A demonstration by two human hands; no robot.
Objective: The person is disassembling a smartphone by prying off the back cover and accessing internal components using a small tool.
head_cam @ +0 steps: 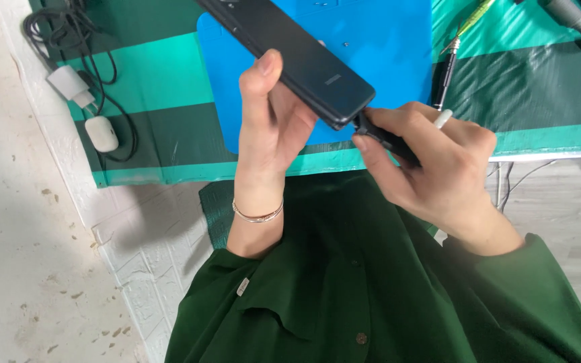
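— Where was the phone (290,50) at that moment?

— Off the table, lifted above the blue mat (384,40) that lay on the green striped cloth (169,87). The left hand (270,124) was closed around its long edges, thumb up one side and fingers behind, so the dark slab tilted with its lower corner pointing toward the person's chest.

— And the other hand?

— The right hand (432,161) was closed on a small dark tool (384,138), the tip touching that lower corner of the phone. A white stylus-like end (442,118) also poked out between its fingers.

— How would the phone have handled?

— Likely light and stiff, a thin rigid body, but smooth and probably slippery, and fragile on the glass side. The edge grip looked sensible: it kept pressure on the frame, not on the flat faces. The corner being worked was the weak spot, so the support needed to sit close to it.

— Anything else nearby?

— A white charger (70,84) with a black cable, a white earbud case (102,133), and pen-shaped tools (465,27) lay well apart on the cloth.
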